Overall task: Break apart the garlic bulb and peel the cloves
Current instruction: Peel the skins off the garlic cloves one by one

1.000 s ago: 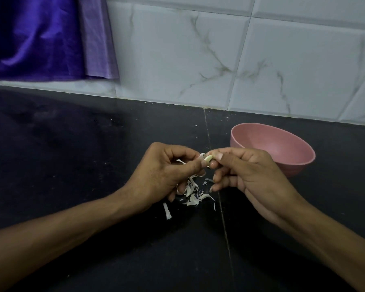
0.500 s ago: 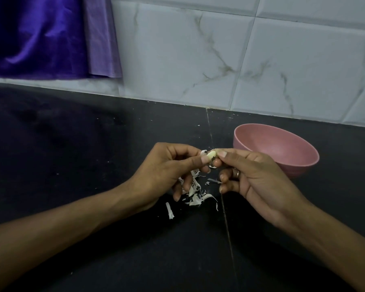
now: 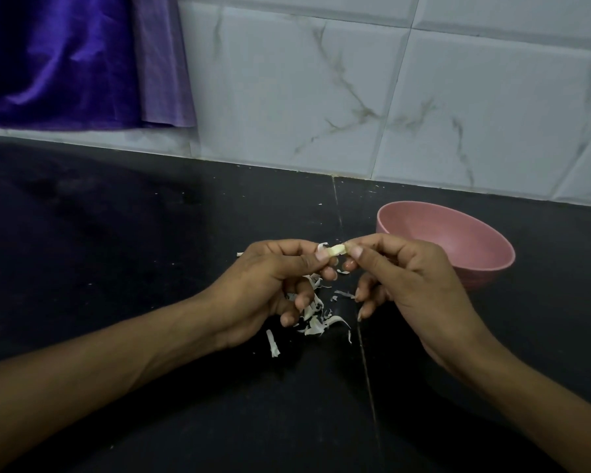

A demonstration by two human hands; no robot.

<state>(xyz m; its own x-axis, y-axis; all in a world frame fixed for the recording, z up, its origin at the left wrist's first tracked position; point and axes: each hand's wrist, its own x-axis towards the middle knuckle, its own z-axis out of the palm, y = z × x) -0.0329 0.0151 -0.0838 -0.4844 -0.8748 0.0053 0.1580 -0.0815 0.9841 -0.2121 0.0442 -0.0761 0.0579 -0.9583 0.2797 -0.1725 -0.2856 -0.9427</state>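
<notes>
Right between the two hands sits one garlic clove (image 3: 337,249), pale yellow, held up above the counter. The left hand (image 3: 270,288) pinches its left end between thumb and forefinger, with a white curl of skin (image 3: 322,246) sticking up just behind the thumb tip; the other three fingers curl loosely under the palm and hold nothing that can be seen. The right hand (image 3: 406,281) pinches the clove's right end the same way, thumb and forefinger tips tight on it, the remaining fingers bent downward toward the counter.

Directly below the hands lies a small heap of peel scraps (image 3: 316,319), white and papery, too tangled to count exactly, though about a dozen strips show. One longer strip (image 3: 272,343) lies apart from the heap, nearer the left wrist, and one short sliver (image 3: 344,293) rests beside the right fingertips.

One pink bowl (image 3: 485,240) stands upright on the black counter (image 3: 116,250) just behind the right hand; its inside is partly hidden, and what shows looks bare. One seam line (image 3: 365,370) runs across the counter under the hands. Behind, the wall is white marbled tile (image 3: 321,97), and one purple cloth (image 3: 65,59) hangs at the upper left.
</notes>
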